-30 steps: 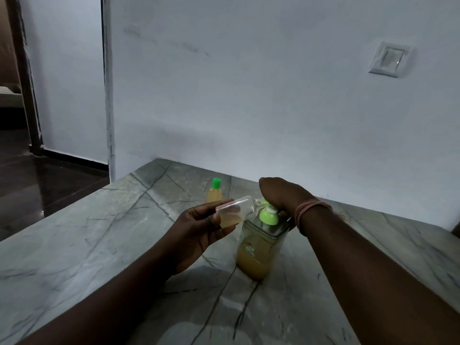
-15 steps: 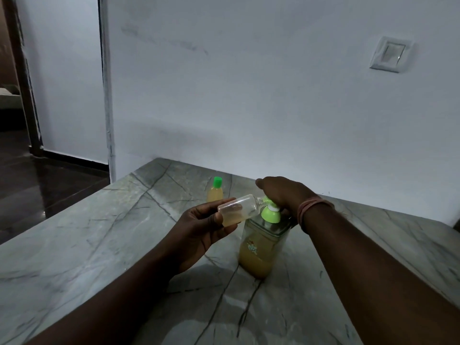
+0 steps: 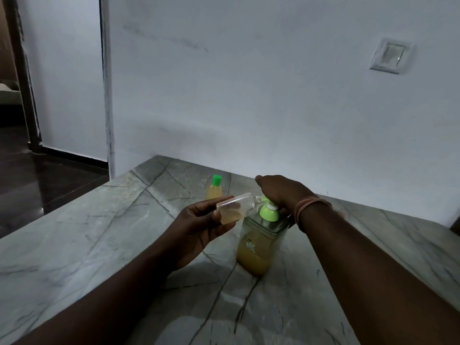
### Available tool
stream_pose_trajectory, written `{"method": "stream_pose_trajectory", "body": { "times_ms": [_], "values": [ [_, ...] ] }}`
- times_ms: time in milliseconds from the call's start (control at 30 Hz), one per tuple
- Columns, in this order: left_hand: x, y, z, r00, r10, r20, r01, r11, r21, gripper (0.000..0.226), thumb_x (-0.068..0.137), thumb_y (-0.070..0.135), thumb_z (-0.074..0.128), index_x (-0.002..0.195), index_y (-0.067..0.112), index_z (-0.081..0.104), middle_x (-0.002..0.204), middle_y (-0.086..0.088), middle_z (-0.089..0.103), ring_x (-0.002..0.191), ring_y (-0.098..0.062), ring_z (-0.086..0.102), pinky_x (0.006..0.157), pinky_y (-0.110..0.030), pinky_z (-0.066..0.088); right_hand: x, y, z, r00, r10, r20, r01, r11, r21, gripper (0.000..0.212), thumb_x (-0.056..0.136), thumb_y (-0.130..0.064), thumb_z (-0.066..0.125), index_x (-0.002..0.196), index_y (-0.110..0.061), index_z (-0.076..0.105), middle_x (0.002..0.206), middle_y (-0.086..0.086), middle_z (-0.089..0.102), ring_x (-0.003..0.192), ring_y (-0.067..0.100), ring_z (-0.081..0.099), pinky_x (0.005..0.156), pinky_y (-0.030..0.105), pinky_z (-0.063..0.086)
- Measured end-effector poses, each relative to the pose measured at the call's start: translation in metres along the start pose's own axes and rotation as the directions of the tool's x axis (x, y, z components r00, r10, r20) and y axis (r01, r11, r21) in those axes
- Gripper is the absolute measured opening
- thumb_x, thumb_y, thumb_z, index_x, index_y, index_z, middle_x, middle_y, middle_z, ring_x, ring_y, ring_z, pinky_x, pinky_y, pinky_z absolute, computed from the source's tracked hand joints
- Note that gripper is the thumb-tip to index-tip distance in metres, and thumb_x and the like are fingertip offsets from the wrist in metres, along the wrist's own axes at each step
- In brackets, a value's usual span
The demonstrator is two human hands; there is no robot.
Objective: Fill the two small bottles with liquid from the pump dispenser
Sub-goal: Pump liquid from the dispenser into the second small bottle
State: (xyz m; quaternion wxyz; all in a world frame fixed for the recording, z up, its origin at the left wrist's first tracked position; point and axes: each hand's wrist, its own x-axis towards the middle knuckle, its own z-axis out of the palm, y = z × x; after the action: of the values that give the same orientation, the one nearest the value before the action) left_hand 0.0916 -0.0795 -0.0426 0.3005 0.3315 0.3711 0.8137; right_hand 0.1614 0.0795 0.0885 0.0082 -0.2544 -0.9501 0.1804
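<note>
Beside the dispenser (image 3: 258, 241), left hand (image 3: 199, 227) is gripping a part-filled open bottle (image 3: 235, 207) at the nozzle, right hand (image 3: 281, 192) is pressing the pump, while a capped, filled-looking bottle (image 3: 214, 190) is standing behind it.

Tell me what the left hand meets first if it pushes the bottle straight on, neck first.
The left hand would drive the small bottle into the pump dispenser spout; its neck is already there, though contact is unclear.
</note>
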Motion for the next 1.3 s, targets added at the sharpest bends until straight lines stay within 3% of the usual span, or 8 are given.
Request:
{"method": "stream_pose_trajectory", "body": {
  "times_ms": [133,267,467,567,833,967,1133,1300],
  "values": [
    [0.0,0.0,0.0,1.0,-0.009,0.001,0.009,1.0,-0.003,0.067,0.062,0.028,0.093,0.121,0.005,0.07,0.133,-0.017,0.064,0.121,-0.033,0.063,0.088,-0.032,0.057,-0.003,-0.001,-0.007,0.999,0.046,0.026,-0.047,0.998,0.047,0.053,0.101,-0.047,0.024,0.141,-0.017,0.042,0.135,0.012,0.052,0.116,0.031,0.055,0.102,0.037,0.042],
    [0.001,-0.001,-0.002,1.0,-0.006,-0.006,0.006,1.0,-0.002,0.072,0.061,0.027,0.094,0.124,0.001,0.067,0.133,-0.019,0.064,0.121,-0.034,0.062,0.088,-0.033,0.057,0.005,-0.001,0.0,0.999,0.005,-0.043,-0.002,0.998,0.069,0.045,0.105,-0.026,0.019,0.138,-0.005,0.042,0.145,0.017,0.043,0.108,0.022,0.049,0.09,0.028,0.035],
    [0.002,-0.001,-0.003,1.0,-0.011,-0.018,0.011,1.0,0.002,0.069,0.06,0.029,0.095,0.12,0.005,0.071,0.132,-0.018,0.064,0.123,-0.035,0.061,0.088,-0.034,0.057,0.009,0.001,0.006,0.999,0.031,-0.036,-0.029,0.998,0.061,0.057,0.103,-0.045,0.02,0.14,-0.009,0.043,0.145,0.015,0.044,0.129,0.028,0.047,0.106,0.034,0.035],
    [0.001,-0.001,0.0,1.0,-0.009,-0.004,0.009,1.0,0.019,0.067,0.059,0.03,0.095,0.118,0.008,0.073,0.13,-0.016,0.066,0.122,-0.033,0.062,0.088,-0.033,0.057,0.003,-0.001,-0.001,1.0,0.026,0.012,-0.027,0.998,0.058,0.058,0.102,-0.048,0.02,0.145,-0.013,0.036,0.15,0.012,0.038,0.117,0.022,0.053,0.11,0.034,0.032],
    [0.001,-0.002,-0.001,0.999,-0.014,-0.039,0.015,1.0,0.007,0.072,0.054,0.032,0.097,0.118,0.01,0.073,0.13,-0.016,0.067,0.119,-0.034,0.064,0.085,-0.033,0.058,0.006,0.0,0.004,0.999,0.026,-0.045,-0.026,1.0,-0.003,0.047,0.106,-0.03,0.019,0.144,-0.01,0.037,0.147,0.016,0.041,0.133,0.029,0.043,0.107,0.034,0.034],
    [0.0,0.0,0.001,0.999,-0.028,-0.023,0.028,0.999,-0.028,0.074,0.057,0.032,0.096,0.123,0.01,0.07,0.132,-0.018,0.064,0.12,-0.041,0.062,0.086,-0.035,0.059,0.006,0.001,0.002,0.999,0.05,-0.021,-0.048,0.995,0.086,0.056,0.103,-0.046,0.02,0.144,-0.013,0.039,0.147,0.014,0.041,0.132,0.029,0.044,0.109,0.034,0.032],
    [-0.002,0.002,0.003,1.0,-0.023,0.012,0.024,0.999,-0.037,0.071,0.062,0.032,0.094,0.125,0.011,0.069,0.134,-0.019,0.063,0.121,-0.041,0.061,0.086,-0.033,0.059,-0.001,0.0,-0.009,0.975,0.204,0.09,-0.22,0.946,0.237,0.071,0.089,-0.067,0.028,0.131,-0.014,0.047,0.103,0.021,0.064,0.086,0.035,0.066,0.086,0.05,0.054],
    [0.0,0.002,0.005,1.0,-0.008,-0.017,0.008,0.999,-0.039,0.073,0.056,0.033,0.096,0.121,0.01,0.071,0.131,-0.02,0.065,0.117,-0.04,0.064,0.085,-0.031,0.059,0.001,-0.005,-0.007,0.997,0.079,-0.004,-0.079,0.995,0.064,0.046,0.105,-0.025,0.016,0.146,-0.01,0.031,0.146,0.018,0.041,0.132,0.031,0.044,0.11,0.036,0.033]
  ]
}}
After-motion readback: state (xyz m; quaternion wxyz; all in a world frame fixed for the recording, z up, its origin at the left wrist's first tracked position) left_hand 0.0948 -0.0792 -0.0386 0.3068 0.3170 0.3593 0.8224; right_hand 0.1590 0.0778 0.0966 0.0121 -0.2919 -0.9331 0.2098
